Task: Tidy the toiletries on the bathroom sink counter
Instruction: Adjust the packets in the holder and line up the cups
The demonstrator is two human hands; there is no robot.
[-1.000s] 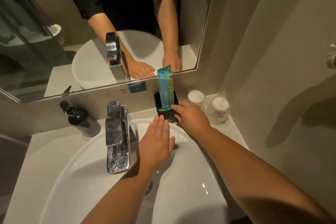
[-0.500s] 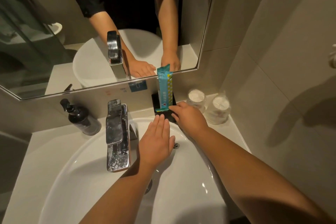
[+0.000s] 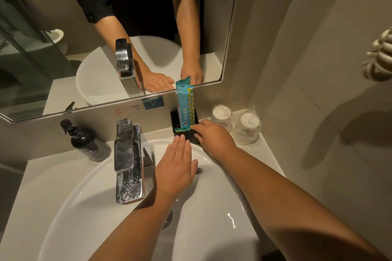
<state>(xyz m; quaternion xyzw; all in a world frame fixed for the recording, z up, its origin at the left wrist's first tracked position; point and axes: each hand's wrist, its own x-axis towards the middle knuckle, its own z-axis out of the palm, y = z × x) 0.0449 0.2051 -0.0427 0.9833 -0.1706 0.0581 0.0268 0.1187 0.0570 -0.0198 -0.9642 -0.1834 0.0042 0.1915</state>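
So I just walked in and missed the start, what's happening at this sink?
A person is tidying the counter. The right hand is at a black holder behind the basin, fingers touching the foot of the teal packet standing upright in it. The left hand lies flat and empty over the basin rim. Two wrapped cups and a black pump bottle stand untouched.

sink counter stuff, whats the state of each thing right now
teal packet: upright in the black holder, leaning on the wall
black holder: on the counter behind the basin
right hand: fingers at the packet's base
left hand: flat, open, over the basin rim
two wrapped cups: upside down, side by side
pump bottle: standing left of the faucet
faucet: no water running
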